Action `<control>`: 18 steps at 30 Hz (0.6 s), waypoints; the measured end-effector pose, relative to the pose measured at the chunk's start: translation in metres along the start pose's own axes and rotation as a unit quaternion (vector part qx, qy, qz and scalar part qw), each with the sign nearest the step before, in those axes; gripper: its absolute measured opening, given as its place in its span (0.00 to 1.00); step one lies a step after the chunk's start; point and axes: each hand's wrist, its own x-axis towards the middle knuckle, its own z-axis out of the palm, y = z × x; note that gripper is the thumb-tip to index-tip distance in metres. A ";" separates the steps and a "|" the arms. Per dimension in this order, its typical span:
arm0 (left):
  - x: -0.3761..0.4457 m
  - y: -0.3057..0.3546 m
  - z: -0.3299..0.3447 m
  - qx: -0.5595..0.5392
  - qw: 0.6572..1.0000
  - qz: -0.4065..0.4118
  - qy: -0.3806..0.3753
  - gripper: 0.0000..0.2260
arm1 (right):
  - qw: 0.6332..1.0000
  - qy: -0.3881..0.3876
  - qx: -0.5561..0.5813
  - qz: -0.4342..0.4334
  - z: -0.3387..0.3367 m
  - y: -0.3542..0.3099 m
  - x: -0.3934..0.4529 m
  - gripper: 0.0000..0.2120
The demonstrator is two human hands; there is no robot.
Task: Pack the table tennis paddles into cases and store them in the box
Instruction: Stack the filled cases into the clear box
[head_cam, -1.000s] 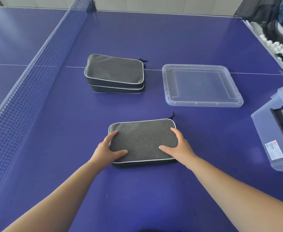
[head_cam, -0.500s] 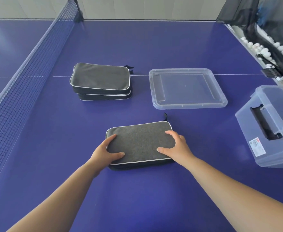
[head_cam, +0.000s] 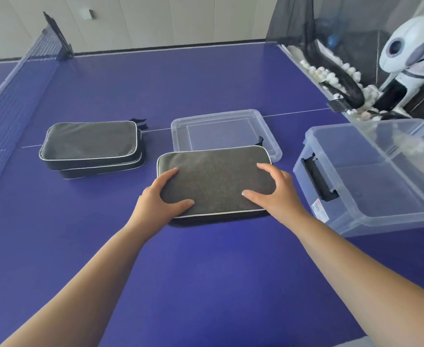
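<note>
Both hands grip the flat grey fabric paddle case (head_cam: 214, 180): left hand (head_cam: 159, 199) on its near-left corner, right hand (head_cam: 278, 194) on its near-right. The clear plastic box (head_cam: 371, 221) stands open just right, on the blue surface (head_cam: 205, 271).

table tennis room | blue table (head_cam: 205, 271) | net (head_cam: 13, 96) | ball machine (head_cam: 411, 46)

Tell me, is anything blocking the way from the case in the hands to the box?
Nothing visible. The case, held by the left hand and right hand, sits just left of the open box. The lid lies behind, off that path.
</note>
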 end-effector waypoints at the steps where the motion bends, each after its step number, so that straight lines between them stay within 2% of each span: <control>1: 0.002 0.013 0.011 -0.002 1.000 0.005 0.005 0.35 | 1.000 0.002 -0.001 -0.002 -0.016 0.002 0.004 0.33; 10: 0.008 0.113 0.119 -0.034 0.998 0.030 0.039 0.34 | 0.999 0.026 -0.022 -0.034 -0.153 0.037 0.033 0.34; 18: 0.009 0.175 0.190 -0.015 0.998 0.065 0.018 0.36 | 0.998 0.055 -0.014 -0.008 -0.240 0.076 0.043 0.33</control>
